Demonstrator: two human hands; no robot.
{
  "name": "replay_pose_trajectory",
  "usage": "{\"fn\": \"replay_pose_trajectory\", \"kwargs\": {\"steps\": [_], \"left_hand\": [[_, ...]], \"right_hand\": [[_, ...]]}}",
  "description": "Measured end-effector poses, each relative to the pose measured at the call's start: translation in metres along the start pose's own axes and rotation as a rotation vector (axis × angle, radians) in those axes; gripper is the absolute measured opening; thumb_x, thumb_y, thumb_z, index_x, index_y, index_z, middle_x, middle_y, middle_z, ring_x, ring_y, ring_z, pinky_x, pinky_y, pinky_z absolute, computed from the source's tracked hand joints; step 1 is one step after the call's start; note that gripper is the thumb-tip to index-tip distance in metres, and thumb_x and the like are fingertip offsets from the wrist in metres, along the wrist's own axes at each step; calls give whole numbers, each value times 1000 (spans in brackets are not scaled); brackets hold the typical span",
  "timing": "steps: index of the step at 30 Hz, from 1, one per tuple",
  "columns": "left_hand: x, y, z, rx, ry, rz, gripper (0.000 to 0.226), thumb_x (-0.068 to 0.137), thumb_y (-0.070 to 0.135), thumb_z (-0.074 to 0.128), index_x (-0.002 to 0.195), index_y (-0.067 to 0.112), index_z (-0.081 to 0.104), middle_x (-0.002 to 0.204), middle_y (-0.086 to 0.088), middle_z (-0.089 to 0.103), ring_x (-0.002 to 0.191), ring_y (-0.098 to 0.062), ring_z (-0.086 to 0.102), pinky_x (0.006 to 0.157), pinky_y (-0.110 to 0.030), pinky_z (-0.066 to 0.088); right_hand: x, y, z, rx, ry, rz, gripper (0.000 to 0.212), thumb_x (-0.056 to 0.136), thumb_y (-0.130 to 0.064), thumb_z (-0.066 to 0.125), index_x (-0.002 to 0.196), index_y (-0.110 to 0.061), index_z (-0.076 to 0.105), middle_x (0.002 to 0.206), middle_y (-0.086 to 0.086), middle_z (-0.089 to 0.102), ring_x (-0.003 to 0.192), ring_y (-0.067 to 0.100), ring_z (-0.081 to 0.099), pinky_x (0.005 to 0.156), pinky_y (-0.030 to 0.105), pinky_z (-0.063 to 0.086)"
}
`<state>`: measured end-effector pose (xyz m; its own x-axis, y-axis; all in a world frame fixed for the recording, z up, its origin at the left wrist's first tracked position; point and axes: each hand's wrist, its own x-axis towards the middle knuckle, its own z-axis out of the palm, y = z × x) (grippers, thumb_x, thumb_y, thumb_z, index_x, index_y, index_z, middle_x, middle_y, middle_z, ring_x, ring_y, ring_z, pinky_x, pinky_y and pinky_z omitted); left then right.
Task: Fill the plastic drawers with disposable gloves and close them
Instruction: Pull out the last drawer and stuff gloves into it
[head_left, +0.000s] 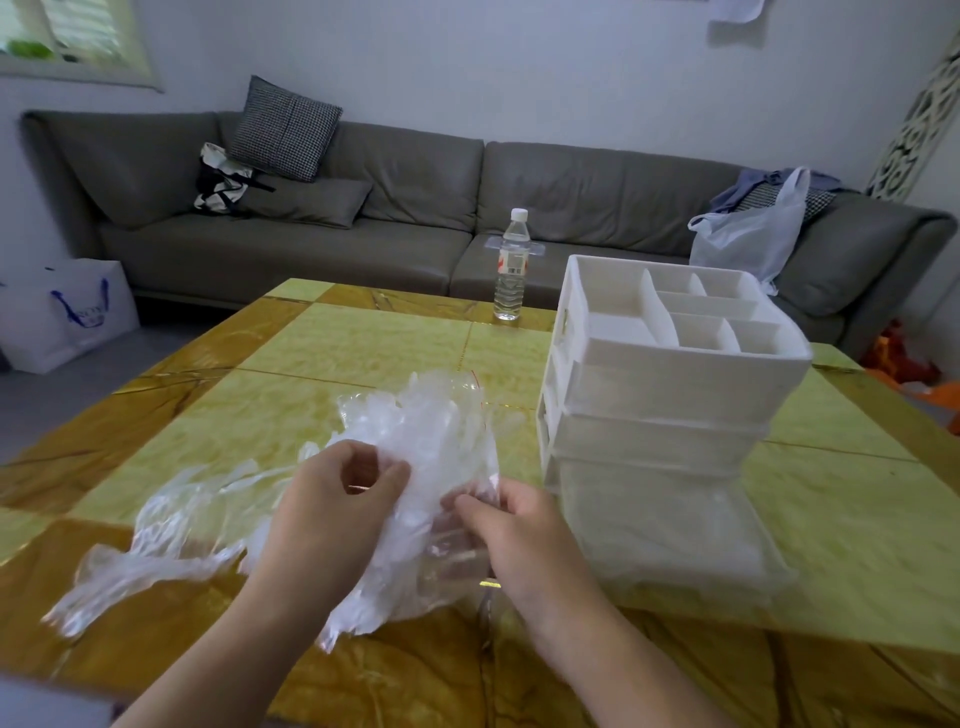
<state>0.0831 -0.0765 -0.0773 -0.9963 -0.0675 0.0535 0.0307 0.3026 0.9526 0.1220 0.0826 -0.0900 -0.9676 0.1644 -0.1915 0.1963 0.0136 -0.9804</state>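
A clear zip bag (457, 410) stuffed with thin transparent disposable gloves (415, 447) lies on the yellow marble table (363, 338). My left hand (337, 499) pinches a bunch of gloves at the bag's mouth. My right hand (509, 525) grips the bag's lower edge. More loose gloves (171, 530) trail to the left on the table. To the right stands a white plastic drawer unit (670, 395) with a divided top tray; its bottom drawer (670, 530) is pulled out toward me.
A water bottle (511, 265) stands at the table's far edge. Behind it runs a grey sofa (415, 218) with cushions and bags. A white shopping bag (62, 312) sits on the floor at the left.
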Motion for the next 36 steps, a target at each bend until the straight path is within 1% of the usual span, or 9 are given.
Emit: {"fn": "replay_pose_trajectory", "kwargs": {"steps": [3, 7, 14, 21, 23, 26, 29, 32, 36], "left_hand": [[-10, 5, 7, 52, -11, 67, 10, 93, 33, 75, 89, 25, 70, 76, 12, 72, 65, -5, 65, 65, -28, 49], [-24, 15, 15, -171, -173, -1, 13, 97, 36, 68, 100, 25, 75, 92, 8, 79, 87, -6, 74, 81, -28, 54], [-31, 14, 19, -116, -218, 61, 44, 90, -11, 61, 108, 26, 75, 102, 10, 78, 100, -4, 73, 83, -23, 58], [-32, 10, 21, -30, -98, 38, 33, 77, 20, 88, 102, 29, 68, 91, 4, 67, 81, -12, 65, 72, -29, 54], [-31, 11, 20, -4, -47, -72, 33, 79, 33, 87, 102, 27, 64, 94, 1, 65, 82, -16, 65, 71, -34, 55], [-28, 12, 16, 76, -169, -287, 57, 74, 65, 81, 110, 25, 61, 107, 7, 66, 96, -14, 68, 79, -33, 53], [-25, 17, 11, -92, -391, -409, 94, 58, 82, 81, 124, 18, 62, 123, 4, 69, 110, -19, 71, 102, -40, 52], [-24, 20, 15, -435, -516, -402, 73, 75, 52, 88, 123, 0, 69, 115, -22, 74, 106, -38, 73, 103, -53, 53], [-29, 18, 22, -451, -386, -259, 28, 85, 21, 81, 104, 1, 77, 97, -20, 79, 89, -38, 77, 79, -45, 58]], "right_hand": [[-9, -10, -5, 33, -168, -24, 29, 99, -30, 62, 87, -7, 74, 87, 5, 73, 86, 22, 70, 87, 58, 57], [-15, -16, -11, 87, -302, 14, 24, 100, -30, 61, 88, -25, 81, 87, -4, 76, 87, 14, 71, 74, 28, 49], [-7, -5, -10, 129, -112, 1, 24, 81, -32, 81, 102, -21, 82, 103, 10, 81, 102, 29, 78, 99, 55, 59], [-1, -7, -19, -42, 140, -32, 27, 76, -22, 57, 91, 0, 54, 81, 27, 61, 77, 25, 57, 69, 48, 50], [-2, -13, -28, 7, 190, -45, 26, 81, -19, 61, 96, 2, 62, 93, 34, 66, 75, 24, 61, 66, 47, 52], [-6, -24, -48, 133, 172, -87, 18, 97, 1, 61, 95, -5, 77, 74, 12, 76, 62, 11, 70, 54, 26, 53], [-9, -31, -59, 338, 108, -95, 25, 99, 6, 57, 100, -4, 80, 104, 32, 74, 95, 37, 77, 89, 52, 63], [-9, -26, -58, 381, 71, -63, 24, 97, 7, 57, 106, 1, 78, 116, 39, 69, 116, 55, 66, 107, 66, 51], [-11, -24, -55, 293, 44, -51, 24, 95, 9, 59, 98, -1, 80, 103, 28, 77, 99, 45, 76, 92, 53, 61]]}}
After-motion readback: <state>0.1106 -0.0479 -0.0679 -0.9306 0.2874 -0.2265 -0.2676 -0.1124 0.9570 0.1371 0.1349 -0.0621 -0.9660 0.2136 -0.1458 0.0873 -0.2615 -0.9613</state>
